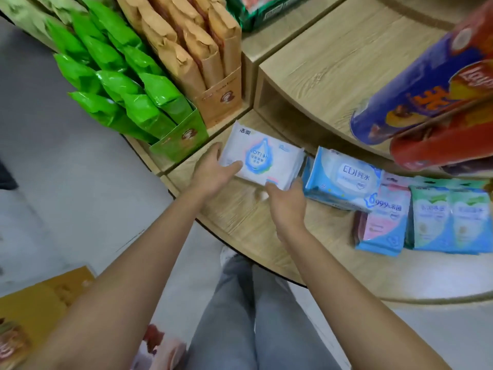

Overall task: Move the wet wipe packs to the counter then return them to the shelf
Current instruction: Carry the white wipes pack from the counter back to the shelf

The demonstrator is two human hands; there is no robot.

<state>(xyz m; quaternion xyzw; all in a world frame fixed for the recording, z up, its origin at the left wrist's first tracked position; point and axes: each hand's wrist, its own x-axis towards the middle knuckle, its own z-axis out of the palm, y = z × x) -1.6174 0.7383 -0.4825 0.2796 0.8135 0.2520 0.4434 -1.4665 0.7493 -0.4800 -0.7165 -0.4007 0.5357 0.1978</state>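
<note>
A white wet wipe pack with a blue drop print lies low over the wooden shelf, held from both sides. My left hand grips its left edge, thumb on top. My right hand grips its near right corner. It looks like a stack of more than one pack. To its right lies a light blue wet wipe pack flat on the shelf. Further right are a pink and blue pack and teal packs.
Green pouches in a green box and brown paper bags in a carton stand at the back left. A raised wooden step sits behind. Blue and red tubes hang at the upper right. My legs and grey floor are below.
</note>
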